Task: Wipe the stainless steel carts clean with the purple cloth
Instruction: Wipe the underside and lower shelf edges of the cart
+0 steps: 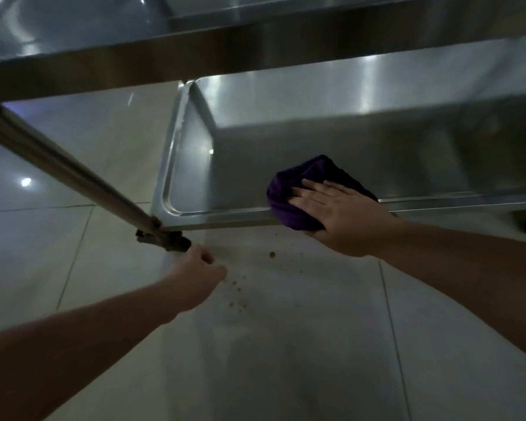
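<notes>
The stainless steel cart (255,65) filled the upper part of the view, seen from above and close in. Its upper tier (73,47) ran across the top of the frame, and its lower shelf (331,129), a shallow tray with a raised rim, lay below and to the right. Wiping was in progress on the lower shelf, at the near rim. How much of the cart had been covered could not be judged: the steel showed glare and dull patches throughout, and a pale residue sat along the shelf's left rim. In my judgement the work was partway at best, with the left rim outstanding.

The tiled floor (316,344) beneath carried scattered brown crumbs (272,254) just below the shelf edge.

The purple cloth (289,205) was bunched, dark and thick, draped over the near rim of the lower shelf. The right hand (331,214) pressed flat on it, fingers straight and spread. The left hand (199,270) reached toward the caster (164,238) at the foot of the cart's corner leg, fingers curled; whether it grasped anything could not be told.
</notes>
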{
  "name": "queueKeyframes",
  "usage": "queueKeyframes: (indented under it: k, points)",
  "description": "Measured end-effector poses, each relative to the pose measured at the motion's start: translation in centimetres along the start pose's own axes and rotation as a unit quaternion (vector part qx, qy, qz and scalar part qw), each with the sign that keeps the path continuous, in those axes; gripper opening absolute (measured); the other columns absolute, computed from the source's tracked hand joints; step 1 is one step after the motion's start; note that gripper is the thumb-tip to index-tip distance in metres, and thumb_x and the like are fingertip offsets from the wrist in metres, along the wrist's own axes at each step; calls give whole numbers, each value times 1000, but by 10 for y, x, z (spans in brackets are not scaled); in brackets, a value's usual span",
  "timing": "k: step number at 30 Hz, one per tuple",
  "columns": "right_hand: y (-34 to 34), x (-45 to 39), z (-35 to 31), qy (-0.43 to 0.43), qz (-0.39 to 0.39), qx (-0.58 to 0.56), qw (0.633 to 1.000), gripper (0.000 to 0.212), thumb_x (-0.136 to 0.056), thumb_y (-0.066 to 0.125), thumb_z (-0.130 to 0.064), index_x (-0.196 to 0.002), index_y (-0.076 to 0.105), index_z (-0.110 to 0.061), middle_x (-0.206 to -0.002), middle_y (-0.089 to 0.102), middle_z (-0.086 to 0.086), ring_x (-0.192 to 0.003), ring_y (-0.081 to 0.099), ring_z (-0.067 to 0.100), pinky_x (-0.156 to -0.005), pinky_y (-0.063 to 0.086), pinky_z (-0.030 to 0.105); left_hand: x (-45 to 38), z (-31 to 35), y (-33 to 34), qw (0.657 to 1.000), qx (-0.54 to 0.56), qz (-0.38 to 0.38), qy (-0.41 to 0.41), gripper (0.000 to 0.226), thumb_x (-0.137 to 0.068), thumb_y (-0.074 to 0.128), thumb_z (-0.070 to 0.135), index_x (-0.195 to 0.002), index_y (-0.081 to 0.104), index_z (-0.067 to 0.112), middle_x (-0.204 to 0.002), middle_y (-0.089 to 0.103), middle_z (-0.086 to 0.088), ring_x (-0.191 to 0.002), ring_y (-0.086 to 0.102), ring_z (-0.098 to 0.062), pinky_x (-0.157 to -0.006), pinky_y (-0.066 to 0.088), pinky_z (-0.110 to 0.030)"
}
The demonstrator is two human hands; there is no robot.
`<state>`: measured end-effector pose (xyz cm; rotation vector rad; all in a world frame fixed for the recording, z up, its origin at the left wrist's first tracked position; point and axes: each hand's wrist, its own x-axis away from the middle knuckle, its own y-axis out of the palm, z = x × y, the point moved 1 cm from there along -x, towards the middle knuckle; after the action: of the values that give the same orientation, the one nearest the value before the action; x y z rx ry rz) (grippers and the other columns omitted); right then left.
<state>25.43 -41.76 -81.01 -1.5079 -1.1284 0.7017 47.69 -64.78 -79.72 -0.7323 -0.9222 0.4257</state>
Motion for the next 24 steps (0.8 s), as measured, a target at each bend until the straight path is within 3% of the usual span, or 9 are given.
queueKeyframes:
  k: [4, 10, 14, 18, 21, 24]
  points:
    - [-3, 39, 42, 20, 8, 23, 1000, 64, -107, 32, -56, -164, 7, -40, -171, 5, -17, -157, -4, 4, -125, -9, 28, 13, 58, 30, 984, -109, -74, 119, 14, -93, 67, 40, -99, 55, 37, -86, 61, 5, -65, 56, -9, -50, 43, -22]
    - [-14, 97, 99, 50, 1, 38, 998, 67, -104, 27, -63, -164, 8, -39, -171, 9, -14, -158, -1, 7, -128, -2, 34, 29, 131, 67, 943, -148, -92, 283, 19, -89, 67, 38, -102, 53, 40, -86, 56, 11, -66, 52, -6, -59, 41, -24]
    - [-20, 141, 139, 85, 5, 47, 995, 68, -103, 15, -69, -164, 6, -39, -171, 10, -13, -157, -2, 5, -124, -6, 30, 39, 167, 86, 909, -145, -63, 385, 29, -89, 68, 32, -114, 53, 39, -103, 51, 16, -84, 54, -7, -77, 47, -29]
    - [-26, 182, 175, 123, 11, 44, 991, 69, -102, 15, -71, -162, 10, -37, -171, 15, -13, -158, 3, 6, -126, -1, 32, 44, 201, 107, 863, -190, -17, 468, 40, -91, 67, 32, -129, 55, 28, -121, 48, 10, -116, 48, -14, -104, 41, -35]
    - [-28, 206, 198, 144, 11, 54, 988, 69, -102, 13, -71, -162, 11, -37, -171, 16, -13, -158, 3, 6, -126, 3, 33, 43, 224, 126, 836, -221, 9, 502, 46, -94, 63, 40, -137, 51, 27, -133, 44, 9, -128, 46, -18, -111, 38, -38]
    - [-30, 225, 218, 168, 17, 52, 984, 73, -101, 10, -73, -162, 15, -34, -170, 19, -12, -157, 5, 7, -126, 4, 33, 39, 249, 148, 835, -212, 32, 507, 52, -98, 55, 48, -145, 46, 28, -145, 38, 9, -138, 38, -16, -115, 32, -37]
